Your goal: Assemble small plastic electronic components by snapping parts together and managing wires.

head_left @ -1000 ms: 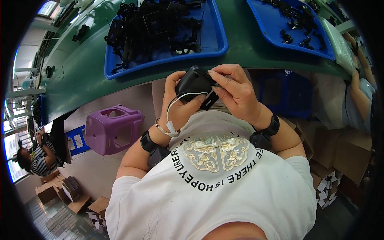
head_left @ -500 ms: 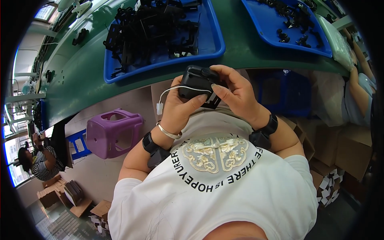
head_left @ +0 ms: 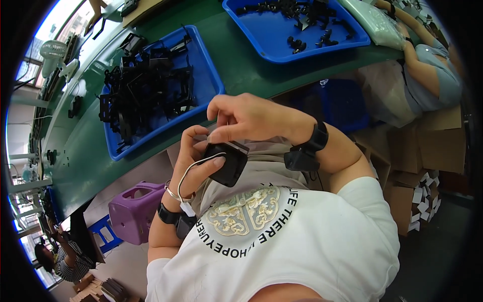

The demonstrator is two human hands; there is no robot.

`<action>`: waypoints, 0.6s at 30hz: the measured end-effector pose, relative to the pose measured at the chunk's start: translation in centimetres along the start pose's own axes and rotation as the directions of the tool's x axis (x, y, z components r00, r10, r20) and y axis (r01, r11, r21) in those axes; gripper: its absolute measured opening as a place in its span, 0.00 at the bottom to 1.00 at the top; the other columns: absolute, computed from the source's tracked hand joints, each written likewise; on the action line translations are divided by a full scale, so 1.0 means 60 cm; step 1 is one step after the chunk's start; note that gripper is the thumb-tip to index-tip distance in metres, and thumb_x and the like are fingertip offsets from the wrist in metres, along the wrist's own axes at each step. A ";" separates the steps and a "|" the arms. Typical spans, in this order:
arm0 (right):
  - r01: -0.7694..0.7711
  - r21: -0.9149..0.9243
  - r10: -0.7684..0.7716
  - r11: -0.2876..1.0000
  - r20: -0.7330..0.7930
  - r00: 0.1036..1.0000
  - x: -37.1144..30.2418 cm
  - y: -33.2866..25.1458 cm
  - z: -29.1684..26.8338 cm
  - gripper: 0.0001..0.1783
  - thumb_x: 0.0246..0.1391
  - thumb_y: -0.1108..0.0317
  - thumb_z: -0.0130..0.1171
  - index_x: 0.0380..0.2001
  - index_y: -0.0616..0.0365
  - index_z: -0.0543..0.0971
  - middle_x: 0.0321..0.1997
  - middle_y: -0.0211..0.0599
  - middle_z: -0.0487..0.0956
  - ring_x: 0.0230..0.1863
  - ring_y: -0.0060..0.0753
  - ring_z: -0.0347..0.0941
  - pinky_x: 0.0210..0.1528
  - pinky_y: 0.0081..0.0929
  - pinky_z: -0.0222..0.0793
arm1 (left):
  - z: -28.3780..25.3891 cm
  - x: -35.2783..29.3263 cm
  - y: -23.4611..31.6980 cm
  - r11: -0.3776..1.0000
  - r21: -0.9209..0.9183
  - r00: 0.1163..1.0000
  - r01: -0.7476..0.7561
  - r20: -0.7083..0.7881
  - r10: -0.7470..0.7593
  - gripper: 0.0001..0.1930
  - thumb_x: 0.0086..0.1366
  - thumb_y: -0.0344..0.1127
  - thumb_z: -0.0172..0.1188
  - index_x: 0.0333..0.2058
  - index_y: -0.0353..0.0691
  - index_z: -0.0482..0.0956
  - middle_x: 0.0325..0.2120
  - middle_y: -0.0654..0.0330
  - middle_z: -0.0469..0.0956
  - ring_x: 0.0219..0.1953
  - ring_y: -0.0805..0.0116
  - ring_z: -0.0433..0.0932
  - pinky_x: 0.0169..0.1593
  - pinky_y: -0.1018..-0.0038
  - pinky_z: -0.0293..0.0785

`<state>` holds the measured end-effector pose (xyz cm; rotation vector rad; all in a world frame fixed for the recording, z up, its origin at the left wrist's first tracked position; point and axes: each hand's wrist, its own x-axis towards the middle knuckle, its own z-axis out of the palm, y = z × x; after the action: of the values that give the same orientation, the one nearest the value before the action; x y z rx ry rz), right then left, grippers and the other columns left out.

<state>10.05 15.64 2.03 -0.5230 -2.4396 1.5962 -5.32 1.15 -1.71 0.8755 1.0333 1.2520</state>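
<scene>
A black boxy device (head_left: 230, 165) with a thin white cable (head_left: 185, 176) sits in my left hand (head_left: 190, 160), thumb across its face and fingers behind it. The cable loops over the thumb and ends in a small white connector (head_left: 186, 208) beside the wrist. Just above the device is my right hand (head_left: 247, 119), its fingers curled and the thumb close to the device's upper edge. Whatever those fingers may pinch is hidden. Nearest to both hands is a blue tray (head_left: 205, 70) heaped with black brackets (head_left: 138, 90).
A second blue tray (head_left: 271, 43) with small black parts lies farther right on the green table (head_left: 241, 75). Beside it is a plastic-wrapped pack (head_left: 370, 22), near another person's arm (head_left: 420, 68). A purple stool (head_left: 132, 214) stands at left, cardboard boxes (head_left: 435, 151) at right.
My right hand has let go of the device's right side and risen above it with fingers curled. My left hand has turned and lowered the device. The view has swung to the right.
</scene>
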 end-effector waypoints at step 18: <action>-0.136 -0.929 -0.276 0.345 -0.239 0.931 0.025 0.118 -0.294 0.15 0.45 0.75 0.57 0.40 0.61 0.75 0.39 0.41 0.76 0.36 0.38 0.75 0.41 0.27 0.70 | -0.032 -0.032 -0.029 0.845 -0.501 0.979 0.189 0.028 -0.203 0.19 0.58 0.27 0.55 0.48 0.39 0.64 0.45 0.56 0.70 0.48 0.62 0.72 0.50 0.64 0.71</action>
<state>15.94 33.77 2.69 -0.7298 -2.7518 -0.2148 -6.60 -1.03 -3.68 0.3393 0.7386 1.2749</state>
